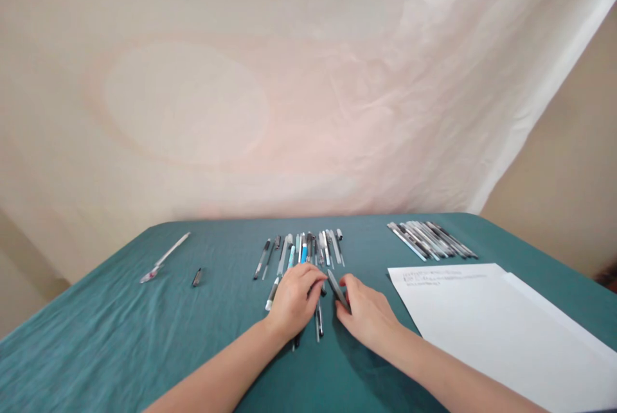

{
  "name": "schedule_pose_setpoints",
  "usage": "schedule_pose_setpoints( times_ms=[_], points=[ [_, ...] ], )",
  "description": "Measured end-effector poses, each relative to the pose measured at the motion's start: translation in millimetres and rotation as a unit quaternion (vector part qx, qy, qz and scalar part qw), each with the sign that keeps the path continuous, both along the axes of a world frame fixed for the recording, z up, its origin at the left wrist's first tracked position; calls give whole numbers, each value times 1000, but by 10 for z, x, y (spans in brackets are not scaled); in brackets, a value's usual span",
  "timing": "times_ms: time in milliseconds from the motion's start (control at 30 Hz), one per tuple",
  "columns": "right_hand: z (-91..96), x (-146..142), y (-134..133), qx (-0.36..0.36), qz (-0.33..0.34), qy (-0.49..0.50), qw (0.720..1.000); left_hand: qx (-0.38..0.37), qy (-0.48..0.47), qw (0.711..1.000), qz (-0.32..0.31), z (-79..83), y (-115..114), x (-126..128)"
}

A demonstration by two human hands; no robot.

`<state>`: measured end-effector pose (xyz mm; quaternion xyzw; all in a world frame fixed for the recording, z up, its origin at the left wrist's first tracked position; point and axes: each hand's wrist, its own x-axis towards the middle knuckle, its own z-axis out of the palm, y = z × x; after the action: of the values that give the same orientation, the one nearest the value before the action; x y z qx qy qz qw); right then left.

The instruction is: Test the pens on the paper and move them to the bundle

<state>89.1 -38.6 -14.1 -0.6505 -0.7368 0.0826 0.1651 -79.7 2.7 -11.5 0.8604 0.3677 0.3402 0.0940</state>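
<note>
A row of several pens lies in the middle of the teal tablecloth. My left hand rests palm down on the near ends of those pens, its fingers curled over them. Just to its right, my right hand pinches a dark grey pen between thumb and fingers, the pen tilted up toward the row. The two hands are a few centimetres apart.
A second bundle of pens lies at the back right. White paper sheets with a few written lines cover the right side. A clear pen and a small dark cap lie at the left. A pale cloth backdrop hangs behind.
</note>
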Motion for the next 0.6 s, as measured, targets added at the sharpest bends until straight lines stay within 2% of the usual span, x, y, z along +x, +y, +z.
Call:
schedule_pose_setpoints(
  times_ms=[233, 400, 500, 600],
  points=[
    [87, 111, 1, -42, 3, -82, 996, -8, 3, 1000, -23, -28, -23, 29],
    [125, 154, 4, -50, -12, -136, 989, -21, -37, 999, -17, -32, -17, 28],
    [104, 198, 43, -60, -18, -119, 991, -44, -70, 997, -14, 2, -23, 30],
    [58, 259, 109, -63, -21, -36, 997, -68, -107, 992, -17, 57, -48, 42]
  ],
)
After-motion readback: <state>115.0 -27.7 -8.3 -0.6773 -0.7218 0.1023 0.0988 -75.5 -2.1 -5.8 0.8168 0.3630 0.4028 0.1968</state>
